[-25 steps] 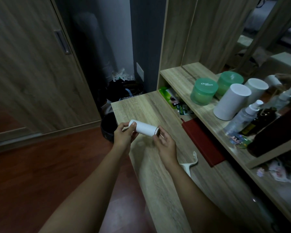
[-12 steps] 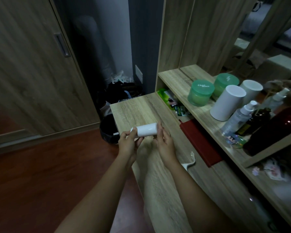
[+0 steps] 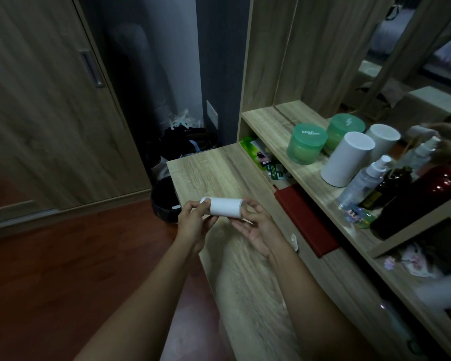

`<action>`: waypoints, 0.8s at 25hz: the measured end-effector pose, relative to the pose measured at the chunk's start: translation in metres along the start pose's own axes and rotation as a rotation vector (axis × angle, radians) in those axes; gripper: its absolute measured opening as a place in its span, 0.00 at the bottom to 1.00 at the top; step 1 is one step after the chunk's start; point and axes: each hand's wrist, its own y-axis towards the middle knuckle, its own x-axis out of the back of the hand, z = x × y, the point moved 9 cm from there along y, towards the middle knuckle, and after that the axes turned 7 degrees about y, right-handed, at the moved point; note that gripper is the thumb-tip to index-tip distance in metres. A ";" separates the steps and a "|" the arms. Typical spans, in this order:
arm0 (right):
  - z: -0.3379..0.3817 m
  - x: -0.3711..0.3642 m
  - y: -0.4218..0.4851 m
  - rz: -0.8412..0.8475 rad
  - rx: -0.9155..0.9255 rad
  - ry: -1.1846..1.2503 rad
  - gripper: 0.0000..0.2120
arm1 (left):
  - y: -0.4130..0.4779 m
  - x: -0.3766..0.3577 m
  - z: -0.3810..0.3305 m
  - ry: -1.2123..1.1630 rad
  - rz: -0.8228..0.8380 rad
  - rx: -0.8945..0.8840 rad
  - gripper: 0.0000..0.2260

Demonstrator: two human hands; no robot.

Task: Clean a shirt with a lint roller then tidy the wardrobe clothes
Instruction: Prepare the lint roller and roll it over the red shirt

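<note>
Head view: a white lint roller [image 3: 224,207] is held level above the near-left part of a wooden desk [image 3: 219,168], between both hands. The left hand [image 3: 193,222] grips the roller's left end with curled fingers and thumb; the right hand [image 3: 258,230], palm turned up, pinches the right end with its fingertips. A small white plastic piece [image 3: 294,241] lies on the desk just right of the right wrist, beside a dark red notebook [image 3: 305,220]. On the raised shelf [image 3: 271,118] to the right stand a green jar [image 3: 306,143], a white cylinder [image 3: 346,160], a spray bottle [image 3: 362,181] and a dark red bottle [image 3: 422,196]. A black bin [image 3: 163,201] sits on the floor at the desk's far-left corner, with a wooden wardrobe door [image 3: 37,100] further left.
</note>
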 end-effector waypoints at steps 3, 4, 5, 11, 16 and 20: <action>-0.001 -0.003 -0.003 0.031 -0.016 -0.010 0.09 | 0.003 -0.001 -0.003 0.061 0.026 -0.018 0.06; -0.001 -0.002 -0.004 0.027 -0.006 0.006 0.08 | 0.003 -0.003 -0.004 0.071 0.039 -0.026 0.05; -0.001 -0.001 -0.004 0.016 0.006 0.023 0.07 | 0.003 -0.005 -0.004 0.077 0.053 -0.034 0.04; -0.005 0.000 -0.003 0.028 0.034 -0.061 0.10 | -0.002 -0.008 0.004 0.110 0.051 -0.075 0.13; 0.001 -0.001 -0.001 -0.003 0.112 -0.065 0.10 | -0.009 -0.012 -0.003 0.155 0.037 -0.122 0.16; 0.004 -0.001 -0.002 0.020 0.193 -0.105 0.08 | -0.014 -0.025 -0.008 0.230 0.111 -0.062 0.17</action>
